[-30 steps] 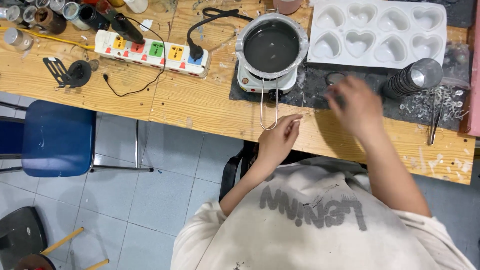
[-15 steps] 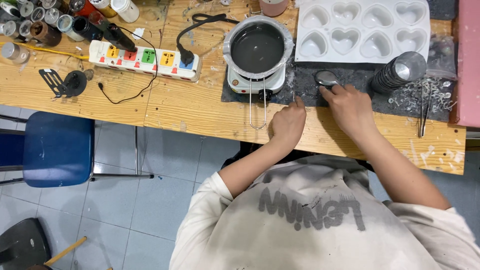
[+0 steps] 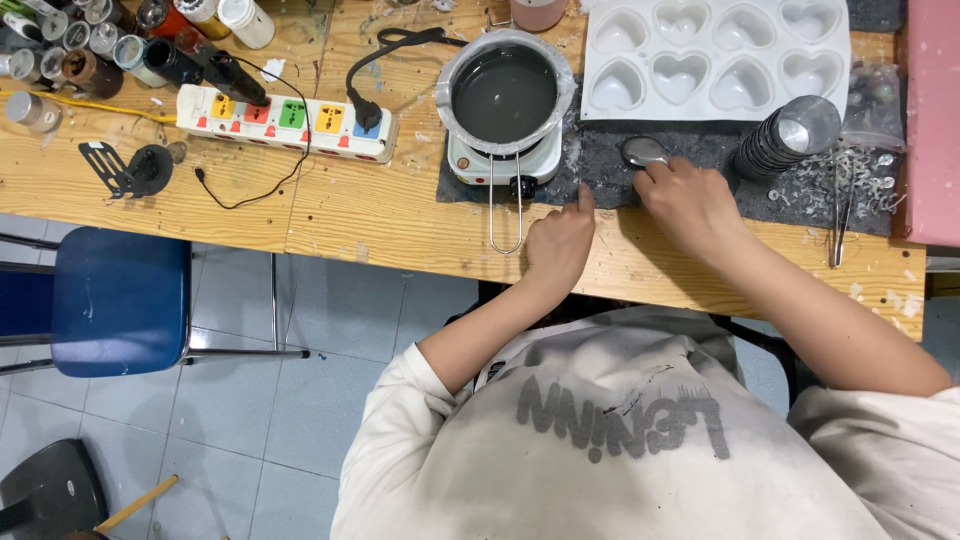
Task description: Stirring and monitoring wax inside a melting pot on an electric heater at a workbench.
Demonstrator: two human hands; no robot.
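Person seated at the near edge of the wooden desk (image 3: 400, 215), both hands forward on the dark mat (image 3: 700, 160) that covers the far right part of the desk.

Right hand (image 3: 690, 205): fingers curled, fingertips pinching or pressing the small round metal cup (image 3: 643, 151) that lies on the mat just in front of the heart mould. Whether the cup is actually gripped or only touched, I cannot tell.

Left hand (image 3: 560, 245): loosely closed, index finger extended, its tip on the mat's near edge just right of the pot's wire handle. It holds nothing that I can see.

Progress, as a judgement:
- The pot (image 3: 505, 95) on the small white hotplate (image 3: 500, 160), left end of the mat, is full of dark liquid, so the melt looks ready.
- All 8 cavities of the white heart mould (image 3: 715, 60), far right of the desk, look empty; nothing poured.
- A stack of metal cups (image 3: 790, 140) stands right of the hand, with loose small metal pieces (image 3: 860, 180) and tweezers (image 3: 838, 225) beside it, untouched.
- Only 1 cup is set out. Filling appears still to come.
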